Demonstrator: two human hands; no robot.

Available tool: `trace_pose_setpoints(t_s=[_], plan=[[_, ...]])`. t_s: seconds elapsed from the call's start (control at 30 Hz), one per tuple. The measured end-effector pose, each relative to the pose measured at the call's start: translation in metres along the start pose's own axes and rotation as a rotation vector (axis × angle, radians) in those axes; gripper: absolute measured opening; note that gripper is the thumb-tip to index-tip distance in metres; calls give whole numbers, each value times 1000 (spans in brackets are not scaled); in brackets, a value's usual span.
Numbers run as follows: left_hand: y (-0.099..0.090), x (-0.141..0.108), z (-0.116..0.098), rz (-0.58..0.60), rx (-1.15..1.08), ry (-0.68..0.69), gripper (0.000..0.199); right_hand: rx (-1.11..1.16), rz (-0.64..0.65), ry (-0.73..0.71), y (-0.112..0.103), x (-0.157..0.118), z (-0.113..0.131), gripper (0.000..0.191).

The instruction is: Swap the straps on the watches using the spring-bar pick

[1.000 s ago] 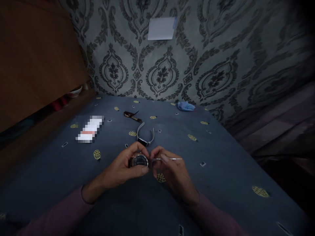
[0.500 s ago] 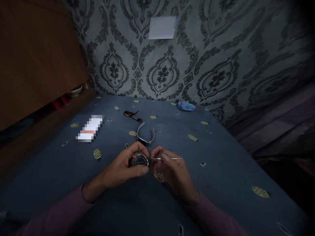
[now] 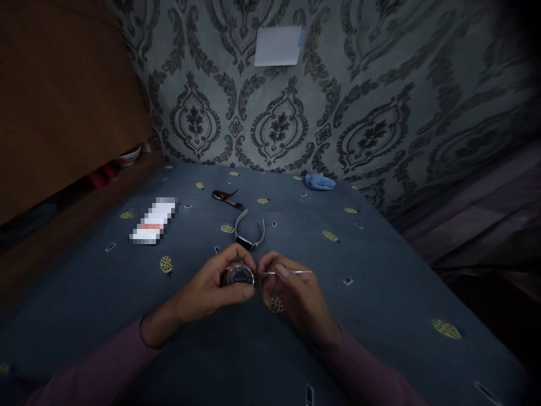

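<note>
A round wristwatch [image 3: 240, 276] sits in my left hand [image 3: 207, 287], gripped between the thumb at its near edge and the fingers around its far side. Its round metal-rimmed face or back points up; I cannot tell which. My right hand [image 3: 296, 287] is closed in a pinch on a thin metal pointed tool [image 3: 301, 272], whose left end meets the watch's right side by the strap. Just beyond my fingers lies a smartwatch [image 3: 244, 243] with a light band curved upward. Farther back rests a second wristwatch [image 3: 227, 198] with a dark brown strap.
The blue tablecloth [image 3: 363, 316] carries yellow pineapple prints. On the left lies a blurred-out white rectangular item [image 3: 154, 221]; a crumpled blue cloth or plastic [image 3: 320, 181] is near the wall. A wooden cabinet [image 3: 63, 101] borders the left side, with a white bowl [image 3: 129, 155] under it.
Almost nothing differs. The view has shifted very slightly; both hands keep the same hold on the watch and the tool.
</note>
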State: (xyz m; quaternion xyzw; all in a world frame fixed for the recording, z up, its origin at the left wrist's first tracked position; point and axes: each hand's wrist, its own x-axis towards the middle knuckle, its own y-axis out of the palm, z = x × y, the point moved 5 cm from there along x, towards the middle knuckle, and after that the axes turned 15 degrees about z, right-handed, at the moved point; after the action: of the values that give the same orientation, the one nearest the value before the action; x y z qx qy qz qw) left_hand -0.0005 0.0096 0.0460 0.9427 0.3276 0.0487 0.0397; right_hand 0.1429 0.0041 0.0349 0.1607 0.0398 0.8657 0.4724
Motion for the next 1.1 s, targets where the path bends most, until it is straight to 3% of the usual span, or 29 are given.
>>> trace_pose_setpoints(t_s=[0.63, 0.8, 1.1], plan=[[1, 1, -2, 23, 9, 2, 25, -137, 56, -7, -2, -1, 5, 41], [0, 0, 2, 23, 25, -31, 25, -122, 70, 57, -5, -3, 1, 30], [1, 0, 3, 2, 87, -61, 19, -168, 36, 79, -4, -7, -1, 38]])
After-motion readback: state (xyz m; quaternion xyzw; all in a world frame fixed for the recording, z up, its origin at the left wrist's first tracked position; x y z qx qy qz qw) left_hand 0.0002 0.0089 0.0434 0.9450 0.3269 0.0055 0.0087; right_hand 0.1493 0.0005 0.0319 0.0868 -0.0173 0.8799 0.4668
